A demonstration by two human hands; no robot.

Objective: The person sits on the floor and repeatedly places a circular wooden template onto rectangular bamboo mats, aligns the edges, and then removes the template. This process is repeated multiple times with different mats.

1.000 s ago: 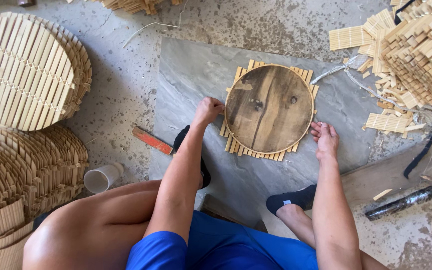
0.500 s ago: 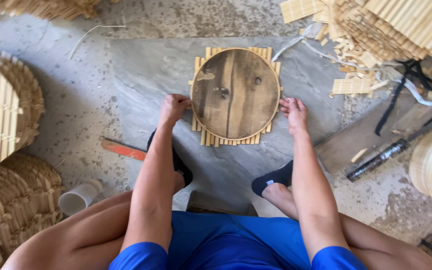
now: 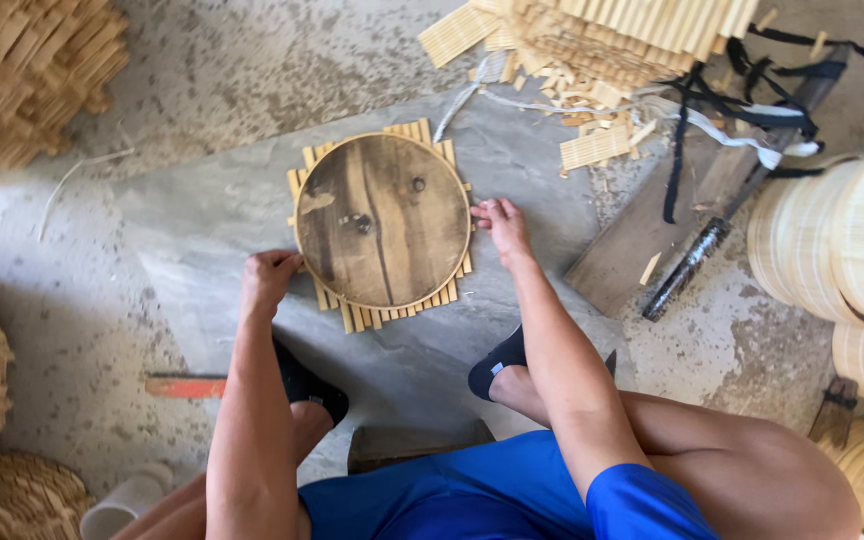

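Two hands on the disc (image 3: 383, 220): left hand (image 3: 270, 277) curled at its lower-left rim, right hand (image 3: 501, 222) pinching the right edge. It lies flat on the slat mat (image 3: 354, 316), on the slab (image 3: 207, 235). Looks like aligning; next needs firm, even pressure.

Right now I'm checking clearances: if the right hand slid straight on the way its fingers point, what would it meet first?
The right hand points toward the round wooden disc; its fingertips already seem to touch the disc's rim above the bamboo slat mat.
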